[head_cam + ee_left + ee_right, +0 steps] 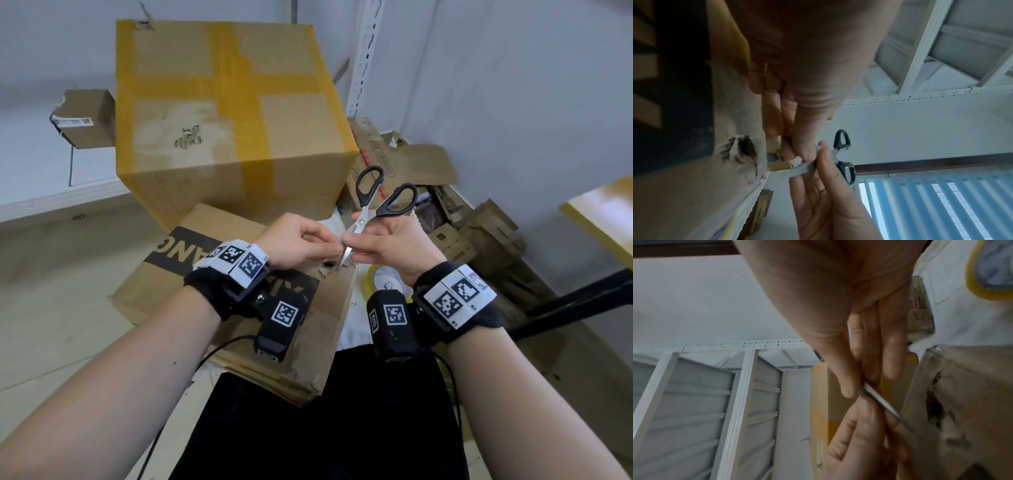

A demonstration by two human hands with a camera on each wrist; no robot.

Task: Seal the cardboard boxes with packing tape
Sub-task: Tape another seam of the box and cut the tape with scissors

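Black-handled scissors point(371, 202) are held up between both hands, handles pointing away, blades down. My right hand point(352, 236) pinches them near the pivot with thumb and fingers. My left hand point(334, 246) pinches the blades lower down; whether a scrap of tape is there I cannot tell. In the left wrist view the left hand point(797, 151) meets the scissors point(842, 155). The right wrist view shows the thin blade point(884, 404) between the hands. A yellowish tape roll point(383, 281) lies below my right wrist. Under the hands sits a cardboard box point(239, 274) with a black band and a torn hole.
A big box point(226, 113) crossed with yellow tape stands behind the lower one. A small box point(85, 118) sits on a white shelf at the left. Flattened cardboard point(462, 219) is piled at the right, beside a white rack post point(363, 58) and a black bar point(575, 301).
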